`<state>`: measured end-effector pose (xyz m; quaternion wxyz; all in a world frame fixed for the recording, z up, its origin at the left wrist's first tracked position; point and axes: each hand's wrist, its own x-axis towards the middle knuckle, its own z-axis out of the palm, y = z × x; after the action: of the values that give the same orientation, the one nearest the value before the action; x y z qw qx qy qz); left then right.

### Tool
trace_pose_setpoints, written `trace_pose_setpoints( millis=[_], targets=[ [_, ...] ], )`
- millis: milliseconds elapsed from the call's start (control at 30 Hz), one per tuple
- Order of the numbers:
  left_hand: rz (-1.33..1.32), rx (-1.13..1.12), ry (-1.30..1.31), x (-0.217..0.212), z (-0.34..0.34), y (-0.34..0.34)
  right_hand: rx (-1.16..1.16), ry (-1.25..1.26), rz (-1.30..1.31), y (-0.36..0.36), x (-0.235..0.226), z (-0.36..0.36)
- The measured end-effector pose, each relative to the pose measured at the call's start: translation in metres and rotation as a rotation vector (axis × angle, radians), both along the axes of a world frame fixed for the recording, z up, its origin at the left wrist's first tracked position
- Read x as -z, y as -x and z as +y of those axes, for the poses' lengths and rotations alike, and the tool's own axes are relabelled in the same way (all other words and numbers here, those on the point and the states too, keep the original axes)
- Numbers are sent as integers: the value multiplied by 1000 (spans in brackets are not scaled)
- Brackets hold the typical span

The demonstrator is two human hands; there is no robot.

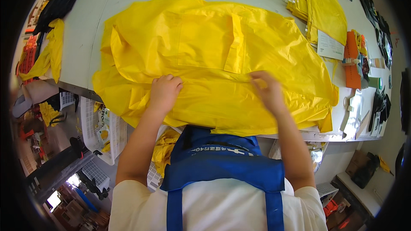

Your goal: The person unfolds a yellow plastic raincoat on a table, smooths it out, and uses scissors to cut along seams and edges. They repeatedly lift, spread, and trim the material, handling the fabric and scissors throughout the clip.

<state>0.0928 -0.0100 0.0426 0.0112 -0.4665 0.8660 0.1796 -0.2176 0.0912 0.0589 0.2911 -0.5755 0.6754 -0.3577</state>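
Observation:
A large glossy yellow waterproof garment lies spread over the table in front of me, its near edge draping over the table's front. A stitched rectangular panel and a narrow yellow strap show on its upper part. My left hand is closed, thumb and fingers pinching a fold of the fabric left of the middle. To the right, my right hand is bent over the same crosswise fold, close to the lower end of the strap. Motion blurs its fingers, so whether they grip the fabric does not show.
Folded yellow garments are stacked at the far right, with a white paper sheet beside an orange box. Dark cloth lies at the far left. White plastic baskets stand below the table's front edge.

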Motion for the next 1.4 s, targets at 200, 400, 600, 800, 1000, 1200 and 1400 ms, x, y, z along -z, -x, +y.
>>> trace_pose_setpoints(
  millis=[200,400,600,800,1000,1200,1400],
  targets=[
    [-217,-113,189,-44,1,-45,-277,-136,163,-106,51,-56],
    [9,-343,-30,-61,23,-91,-255,-358,147,-110,56,-62],
    [294,-540,-252,-31,-1,-96,-205,-595,96,-114,48,-80],
    [650,-554,-667,5,-35,-103,-255,-624,202,-113,49,-88],
    [912,-584,-791,9,-43,-84,-269,-627,220,-114,46,-89],
    [929,-629,-845,4,-44,-88,-261,-101,246,-147,21,-89],
    [972,-752,-695,12,-41,-91,-512,166,242,-221,8,-112]
  ],
)
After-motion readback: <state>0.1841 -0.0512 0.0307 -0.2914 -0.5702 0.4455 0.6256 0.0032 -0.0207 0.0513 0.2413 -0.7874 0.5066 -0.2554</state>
